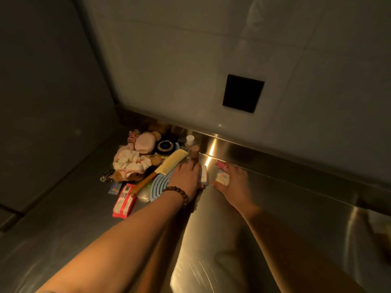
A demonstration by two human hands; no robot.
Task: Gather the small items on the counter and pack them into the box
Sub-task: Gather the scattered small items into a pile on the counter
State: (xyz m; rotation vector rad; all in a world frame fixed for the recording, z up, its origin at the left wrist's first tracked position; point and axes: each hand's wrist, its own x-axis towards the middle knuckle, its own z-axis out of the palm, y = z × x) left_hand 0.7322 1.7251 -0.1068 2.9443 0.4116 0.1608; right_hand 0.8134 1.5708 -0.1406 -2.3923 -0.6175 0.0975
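On the dim stainless-steel counter (264,218), the left hand (186,176) lies flat, fingers straight, against a small white rectangular box (204,174). The right hand (232,178) curls around a small pastel packet (223,179) and a pink tube (221,163). Leftward lie a yellow plastic comb (169,163), cream fabric scrunchie (131,161) and red wrapped bar (124,200).

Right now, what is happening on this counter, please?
A person is gathering small toiletries on a steel counter. The left hand rests on a small white box, beside a yellow comb and a blue oval brush. The right hand is at a small pastel packet and a pink tube. Scrunchies and a red packet lie in the pile at left. No packing box is in view.
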